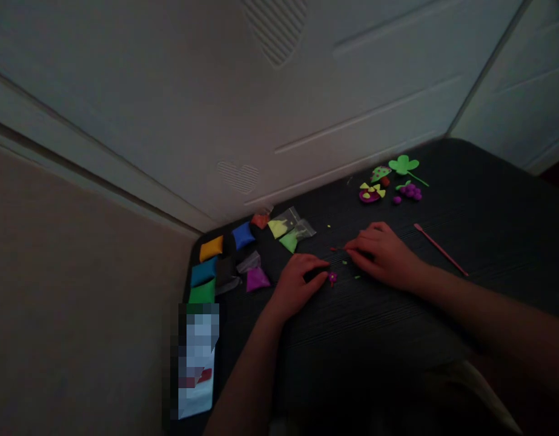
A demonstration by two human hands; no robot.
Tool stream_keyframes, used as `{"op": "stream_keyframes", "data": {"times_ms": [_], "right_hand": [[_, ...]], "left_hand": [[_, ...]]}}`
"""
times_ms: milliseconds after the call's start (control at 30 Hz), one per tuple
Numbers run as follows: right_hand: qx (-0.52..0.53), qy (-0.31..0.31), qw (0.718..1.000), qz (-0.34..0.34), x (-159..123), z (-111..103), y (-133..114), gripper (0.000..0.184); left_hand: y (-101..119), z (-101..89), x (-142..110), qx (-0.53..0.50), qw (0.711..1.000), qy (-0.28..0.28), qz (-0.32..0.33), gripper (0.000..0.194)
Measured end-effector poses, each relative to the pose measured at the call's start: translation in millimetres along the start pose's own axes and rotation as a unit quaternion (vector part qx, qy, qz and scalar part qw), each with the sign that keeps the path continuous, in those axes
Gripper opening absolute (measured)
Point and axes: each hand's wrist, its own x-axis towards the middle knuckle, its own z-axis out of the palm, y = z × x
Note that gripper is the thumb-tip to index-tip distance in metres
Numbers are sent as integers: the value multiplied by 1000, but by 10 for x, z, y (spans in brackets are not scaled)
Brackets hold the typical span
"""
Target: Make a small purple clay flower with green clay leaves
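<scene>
On the dark table, my left hand [296, 283] rests with thumb and forefinger apart. Its thumb tip is beside a tiny purple clay flower [332, 277] with a pale centre and a reddish bit below it; whether they touch, I cannot tell. My right hand [383, 254] is closed in a pinch at the end of a small, thin red clay piece [334, 249]. Between the hands lie little green clay bits [344, 263].
A pink modelling tool [440, 249] lies right of my right hand. Finished clay shapes stand behind: a green clover [403, 165], purple grapes [412, 192], a mushroom [380, 174], a filled purple dish [370, 194]. Several clay packets [257, 278] and a blurred white packet [195, 393] lie left.
</scene>
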Motion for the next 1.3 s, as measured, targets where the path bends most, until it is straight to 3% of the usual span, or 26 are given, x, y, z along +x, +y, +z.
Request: {"op": "stream_keyframes", "data": {"times_ms": [133, 367, 567, 867, 1300], "right_hand": [[19, -5, 1000, 17, -73, -56, 23, 18], [72, -86, 994, -3, -80, -47, -45, 18], [79, -84, 993, -4, -77, -69, -24, 18], [12, -155, 979, -129, -155, -64, -167, 28], [-53, -193, 971, -130, -159, 20, -187, 30]], "left_hand": [[18, -12, -5, 10, 1000, -28, -10, 25], [16, -32, -3, 32, 997, -70, 7, 26], [14, -17, -12, 35, 998, -56, 9, 22], [1, 18, -21, 43, 999, -18, 19, 21], [-3, 24, -18, 50, 998, -17, 21, 20]]}}
